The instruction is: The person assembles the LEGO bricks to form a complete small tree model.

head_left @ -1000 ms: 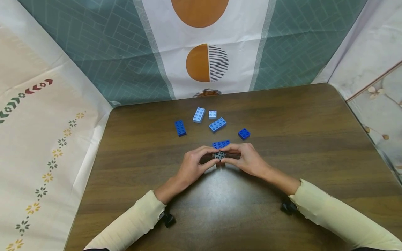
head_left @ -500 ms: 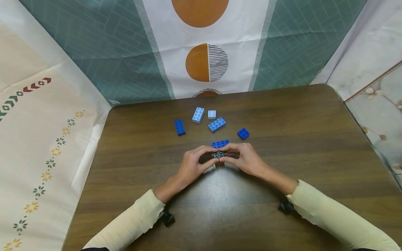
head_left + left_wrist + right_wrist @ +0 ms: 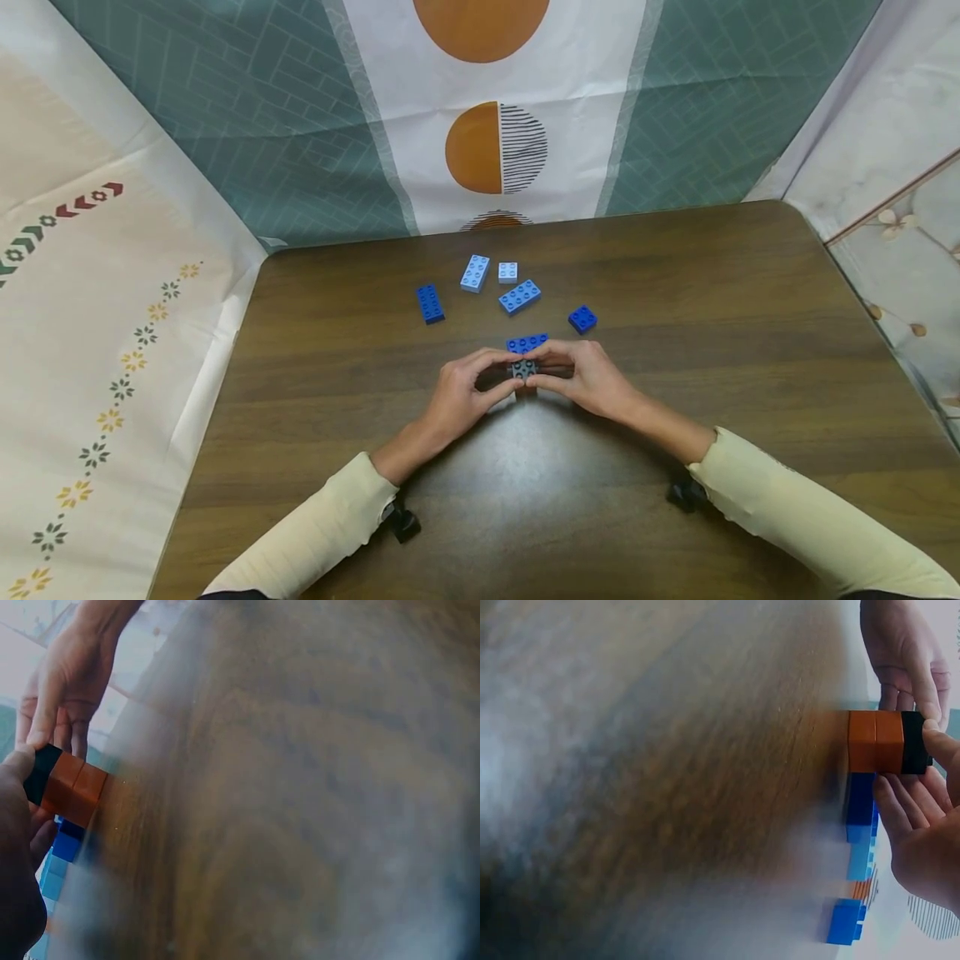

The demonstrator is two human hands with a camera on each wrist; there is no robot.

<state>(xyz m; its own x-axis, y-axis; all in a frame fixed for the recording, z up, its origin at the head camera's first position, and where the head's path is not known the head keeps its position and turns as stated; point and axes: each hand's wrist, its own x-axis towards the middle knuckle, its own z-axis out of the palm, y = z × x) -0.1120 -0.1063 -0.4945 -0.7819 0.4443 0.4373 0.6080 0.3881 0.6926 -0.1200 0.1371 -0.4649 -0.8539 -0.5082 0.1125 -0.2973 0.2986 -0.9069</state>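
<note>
Dark block (image 3: 913,742) sits atop the upright orange stack (image 3: 877,741). Left hand (image 3: 461,396) and right hand (image 3: 596,383) pinch it from opposite sides, equally near.

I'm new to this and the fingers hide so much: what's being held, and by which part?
The left hand and right hand together pinch the dark brick, which sits atop two orange bricks, by its near and far sides.

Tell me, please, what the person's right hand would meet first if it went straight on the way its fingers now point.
Most likely the left hand, facing it across the dark grey brick that both pinch; any fingertip gap is unclear.
</note>
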